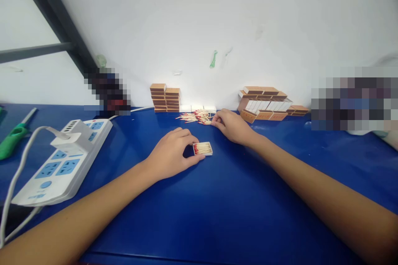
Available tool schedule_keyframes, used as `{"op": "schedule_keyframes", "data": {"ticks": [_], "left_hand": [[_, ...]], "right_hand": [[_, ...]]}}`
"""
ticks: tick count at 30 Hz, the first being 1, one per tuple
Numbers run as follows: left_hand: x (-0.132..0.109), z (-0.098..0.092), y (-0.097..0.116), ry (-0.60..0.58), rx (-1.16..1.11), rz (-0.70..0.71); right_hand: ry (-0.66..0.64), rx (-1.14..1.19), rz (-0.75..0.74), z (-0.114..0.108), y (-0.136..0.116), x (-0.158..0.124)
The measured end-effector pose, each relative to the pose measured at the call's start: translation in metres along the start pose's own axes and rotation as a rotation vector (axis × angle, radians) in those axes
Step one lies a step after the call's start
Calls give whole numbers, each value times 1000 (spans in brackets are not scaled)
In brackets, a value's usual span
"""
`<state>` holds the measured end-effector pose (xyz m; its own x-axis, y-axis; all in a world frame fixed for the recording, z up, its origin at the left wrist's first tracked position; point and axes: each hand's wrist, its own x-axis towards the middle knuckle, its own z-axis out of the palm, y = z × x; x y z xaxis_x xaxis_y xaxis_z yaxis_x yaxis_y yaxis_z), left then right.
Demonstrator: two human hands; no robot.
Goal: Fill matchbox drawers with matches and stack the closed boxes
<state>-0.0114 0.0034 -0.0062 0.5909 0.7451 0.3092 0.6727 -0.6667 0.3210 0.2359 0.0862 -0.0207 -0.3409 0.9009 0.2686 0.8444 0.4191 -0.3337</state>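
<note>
My left hand (172,153) rests on the blue table (199,207) with thumb and fingers pinched on the left end of a small open matchbox tray (202,148), which is filled with red-tipped matches. My right hand (231,126) lies farther back. Its curled fingertips touch the right edge of a loose pile of matches (195,117); I cannot tell whether they pinch any.
Against the white wall stand a neat stack of brown matchboxes (165,98) and a looser heap of boxes and white trays (267,103). A white power strip (62,161) with a plug and cable lies at the left, and a green lighter (12,137) is beyond it.
</note>
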Motion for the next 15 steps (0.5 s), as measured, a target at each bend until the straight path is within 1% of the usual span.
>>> {"op": "schedule_keyframes", "data": {"ticks": [6, 9, 12, 15], "left_hand": [[0, 0, 1, 6, -8, -4], [0, 0, 1, 4, -6, -4], [1, 0, 0, 10, 2, -13], [0, 0, 0, 22, 5, -12]], "right_hand": [[25, 11, -87, -3, 11, -9], [28, 38, -87, -8, 11, -14], [20, 128, -79, -18, -1, -21], [-86, 277, -117, -29, -22, -33]]}}
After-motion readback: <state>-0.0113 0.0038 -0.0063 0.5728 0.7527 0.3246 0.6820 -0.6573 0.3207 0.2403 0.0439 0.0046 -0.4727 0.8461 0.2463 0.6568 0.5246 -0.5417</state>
